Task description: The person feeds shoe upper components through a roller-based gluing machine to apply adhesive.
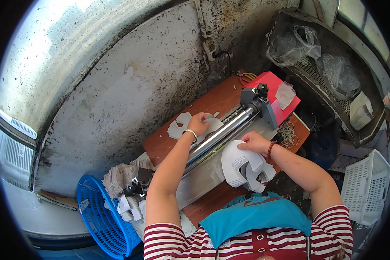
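A machine with a long shiny metal roller (221, 135) stands on a brown wooden table. Beyond the roller, my left hand (199, 124) has its fingers closed on a white curved sheet piece (214, 125), next to a small pile of similar white pieces (178, 125). On the near side, my right hand (254, 143) pinches the top edge of a fanned stack of white curved pieces (233, 164). This stack lies on the machine's pale metal bed (203, 178). Whether the right fingers hold one piece or several, I cannot tell.
The machine's red end housing (269, 82) is at the right, with rubber bands (289, 134) beside it. At left, bundled pale pieces (117, 180) sit by a blue basket (104, 221). A white basket (365, 190) and a shelf with plastic bags (338, 73) are at right.
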A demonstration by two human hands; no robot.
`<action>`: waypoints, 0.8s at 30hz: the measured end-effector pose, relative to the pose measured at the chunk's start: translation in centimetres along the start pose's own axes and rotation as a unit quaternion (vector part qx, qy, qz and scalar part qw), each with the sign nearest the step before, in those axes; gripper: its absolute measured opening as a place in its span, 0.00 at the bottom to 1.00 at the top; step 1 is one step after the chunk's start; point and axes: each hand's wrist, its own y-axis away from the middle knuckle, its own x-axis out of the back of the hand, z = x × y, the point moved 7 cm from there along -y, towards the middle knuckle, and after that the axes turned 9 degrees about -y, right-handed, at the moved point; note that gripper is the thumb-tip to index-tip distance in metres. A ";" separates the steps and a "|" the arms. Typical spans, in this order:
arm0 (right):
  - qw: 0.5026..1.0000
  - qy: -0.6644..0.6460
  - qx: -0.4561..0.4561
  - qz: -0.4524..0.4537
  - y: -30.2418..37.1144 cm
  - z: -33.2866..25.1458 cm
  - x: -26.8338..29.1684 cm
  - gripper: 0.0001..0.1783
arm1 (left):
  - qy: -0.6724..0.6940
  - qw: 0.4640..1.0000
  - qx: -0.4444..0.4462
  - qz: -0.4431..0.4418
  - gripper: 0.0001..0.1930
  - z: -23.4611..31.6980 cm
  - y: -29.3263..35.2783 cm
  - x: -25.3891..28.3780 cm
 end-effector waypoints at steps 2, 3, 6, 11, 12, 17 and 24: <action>0.999 0.017 -0.024 0.031 0.1 0.8 0.6 0.12 | -0.017 0.999 -0.014 0.048 0.16 0.3 0.1 1.1; 0.999 0.016 -0.026 0.034 0.2 0.8 0.8 0.12 | 0.008 0.994 0.004 0.113 0.18 1.3 0.6 2.8; 0.993 0.099 -0.016 0.057 0.1 -0.1 1.1 0.16 | -0.017 0.986 0.007 0.167 0.26 3.6 1.8 4.7; 0.963 0.242 0.066 0.095 -0.8 -2.6 0.2 0.22 | -0.175 0.971 -0.160 -0.012 0.20 3.4 1.8 -0.2; 0.963 0.242 0.067 0.096 -0.8 -2.6 0.3 0.22 | -0.132 0.975 -0.147 -0.107 0.17 3.4 1.6 -1.4; 0.974 0.189 0.116 0.035 -0.2 -1.7 0.4 0.19 | -0.020 0.984 -0.008 -0.176 0.14 2.4 0.9 -2.3; 0.996 0.073 0.013 0.058 0.1 0.3 1.0 0.15 | -0.011 0.988 -0.011 0.151 0.20 1.5 1.3 3.3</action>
